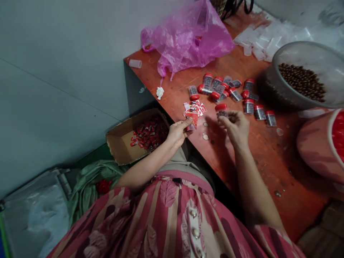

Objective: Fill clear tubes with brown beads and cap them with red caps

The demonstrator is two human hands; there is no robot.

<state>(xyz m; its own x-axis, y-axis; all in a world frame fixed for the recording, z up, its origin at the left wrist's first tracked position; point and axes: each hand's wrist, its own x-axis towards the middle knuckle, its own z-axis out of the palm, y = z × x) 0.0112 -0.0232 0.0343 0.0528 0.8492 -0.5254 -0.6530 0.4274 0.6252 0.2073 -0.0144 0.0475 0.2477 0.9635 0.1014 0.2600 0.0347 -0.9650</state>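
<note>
My left hand (pixel 177 132) pinches a small red printed label (pixel 191 118) at the near edge of the wooden table (pixel 268 161). More red labels (pixel 196 106) lie just beyond it. My right hand (pixel 236 125) is closed around a small clear bottle with a red cap (pixel 221 109), held over the table. Several more red-capped bottles (pixel 236 91) filled with dark beads lie scattered behind my hands.
A metal bowl of dark brown beads (pixel 303 77) and a pink tub of red caps (pixel 322 143) stand at the right. A pink plastic bag (pixel 188 39) and empty clear bottles (pixel 268 39) lie at the back. A cardboard box of finished pieces (pixel 139 136) sits on the floor at the left.
</note>
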